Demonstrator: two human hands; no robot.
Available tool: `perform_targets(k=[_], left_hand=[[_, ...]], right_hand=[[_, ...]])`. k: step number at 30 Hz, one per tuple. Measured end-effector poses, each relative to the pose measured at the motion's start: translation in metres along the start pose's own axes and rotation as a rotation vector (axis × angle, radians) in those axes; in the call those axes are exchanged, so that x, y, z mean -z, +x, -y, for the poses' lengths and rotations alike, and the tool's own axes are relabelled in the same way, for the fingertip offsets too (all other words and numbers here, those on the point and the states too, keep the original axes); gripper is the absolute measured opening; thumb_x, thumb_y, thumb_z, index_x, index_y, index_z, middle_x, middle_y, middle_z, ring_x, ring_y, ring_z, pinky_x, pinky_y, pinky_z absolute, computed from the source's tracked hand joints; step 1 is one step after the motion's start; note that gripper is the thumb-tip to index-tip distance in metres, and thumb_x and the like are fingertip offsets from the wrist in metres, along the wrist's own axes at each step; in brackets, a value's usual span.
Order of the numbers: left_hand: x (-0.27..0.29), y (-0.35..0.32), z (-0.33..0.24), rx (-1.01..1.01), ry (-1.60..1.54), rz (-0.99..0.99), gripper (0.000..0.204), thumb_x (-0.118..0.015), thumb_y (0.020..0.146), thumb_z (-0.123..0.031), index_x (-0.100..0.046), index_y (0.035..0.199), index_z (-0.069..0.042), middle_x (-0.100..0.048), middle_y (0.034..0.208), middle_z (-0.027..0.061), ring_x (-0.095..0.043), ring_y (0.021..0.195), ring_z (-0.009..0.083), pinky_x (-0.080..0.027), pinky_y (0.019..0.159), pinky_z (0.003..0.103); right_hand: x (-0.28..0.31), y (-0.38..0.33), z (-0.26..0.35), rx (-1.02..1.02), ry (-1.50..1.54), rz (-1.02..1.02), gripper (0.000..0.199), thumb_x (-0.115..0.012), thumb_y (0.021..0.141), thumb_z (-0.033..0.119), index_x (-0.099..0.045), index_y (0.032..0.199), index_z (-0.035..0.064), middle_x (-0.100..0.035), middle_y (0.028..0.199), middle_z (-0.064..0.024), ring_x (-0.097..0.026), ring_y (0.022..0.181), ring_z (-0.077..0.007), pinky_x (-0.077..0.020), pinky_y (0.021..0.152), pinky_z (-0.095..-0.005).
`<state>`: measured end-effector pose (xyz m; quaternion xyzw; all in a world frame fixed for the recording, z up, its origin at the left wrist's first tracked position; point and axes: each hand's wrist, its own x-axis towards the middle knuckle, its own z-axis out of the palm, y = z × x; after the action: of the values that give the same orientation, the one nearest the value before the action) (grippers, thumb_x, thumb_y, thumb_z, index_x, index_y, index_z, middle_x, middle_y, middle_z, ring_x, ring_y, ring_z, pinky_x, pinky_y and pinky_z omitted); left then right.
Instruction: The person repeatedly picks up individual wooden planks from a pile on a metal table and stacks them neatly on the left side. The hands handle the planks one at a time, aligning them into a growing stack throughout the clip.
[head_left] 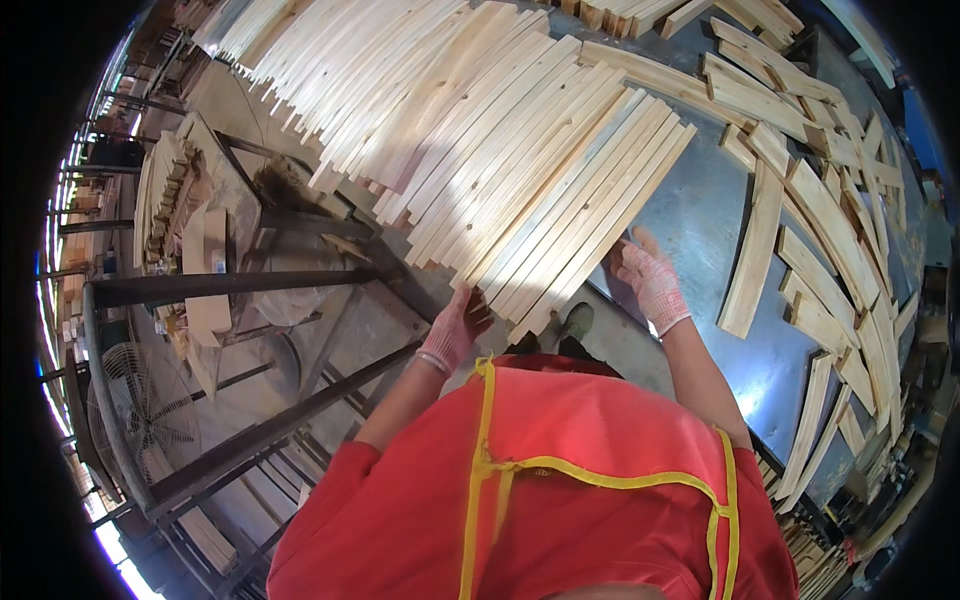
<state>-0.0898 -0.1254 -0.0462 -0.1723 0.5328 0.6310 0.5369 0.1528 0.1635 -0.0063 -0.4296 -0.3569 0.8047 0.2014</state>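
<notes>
Left hand point(455, 330) at planks point(545, 165), 6 o'clock — fingers curled, grip unclear | right hand point(650, 280), 4 o'clock — fingers loosely parted

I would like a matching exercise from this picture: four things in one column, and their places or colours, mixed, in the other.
Column one:
1. Left hand
2. Fan
3. Apron trim
4. Loose boards

Column two:
A. Yellow
B. Scattered on the metal table
C. At the near ends of the board row
D. At the picture's left, behind a round wire guard

Right pairs: 1-C, 2-D, 3-A, 4-B
</notes>
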Motion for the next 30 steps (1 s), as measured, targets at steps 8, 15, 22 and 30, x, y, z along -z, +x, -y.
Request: perform_targets(k=[8, 15, 22, 30], left_hand=[[-0.026, -0.001, 0.001, 0.049, -0.248, 0.015, 0.045, -0.074, 0.098, -0.056, -0.067, 0.117, -0.016, -0.068, 0.115, 0.0033, -0.061, 0.108, 0.0261, -0.048, 0.098, 0.046], [-0.062, -0.096, -0.079, 0.032, -0.122, 0.072, 0.063, -0.061, 0.105, -0.063, -0.072, 0.117, -0.003, -0.072, 0.101, 0.0092, -0.067, 0.096, 0.0301, -0.057, 0.091, 0.045], [-0.118, -0.092, -0.126, -0.195, 0.076, 0.521, 0.066, -0.071, 0.105, -0.045, -0.050, 0.148, 0.001, -0.067, 0.132, 0.0221, -0.072, 0.114, 0.0405, -0.062, 0.092, 0.052], [-0.102, -0.094, -0.144, -0.298, 0.397, 0.715, 0.052, -0.061, 0.108, -0.010, -0.047, 0.155, 0.008, -0.060, 0.147, 0.0242, -0.068, 0.123, 0.0337, -0.058, 0.106, 0.045]], right_hand=[[0.029, -0.029, -0.034, -0.176, -0.144, -0.053, 0.075, -0.069, 0.102, 0.017, -0.036, 0.167, -0.0019, -0.065, 0.138, -0.0132, -0.067, 0.114, -0.0216, -0.0553, 0.097, -0.0337], [-0.032, -0.042, 0.013, 0.177, -0.038, -0.199, 0.073, -0.073, 0.104, 0.031, -0.044, 0.162, -0.0005, -0.067, 0.135, -0.0119, -0.067, 0.111, -0.0217, -0.0552, 0.097, -0.0364], [-0.183, -0.003, 0.083, -0.017, 0.332, -0.029, 0.095, -0.074, 0.100, 0.046, -0.026, 0.170, 0.0044, -0.060, 0.130, -0.0112, -0.058, 0.121, -0.0234, -0.0544, 0.097, -0.0371], [-0.194, -0.041, 0.093, 0.404, 0.616, 0.082, 0.049, -0.071, 0.101, 0.020, -0.052, 0.144, 0.0080, -0.064, 0.123, -0.0105, -0.067, 0.115, -0.0274, -0.0595, 0.100, -0.0453]])
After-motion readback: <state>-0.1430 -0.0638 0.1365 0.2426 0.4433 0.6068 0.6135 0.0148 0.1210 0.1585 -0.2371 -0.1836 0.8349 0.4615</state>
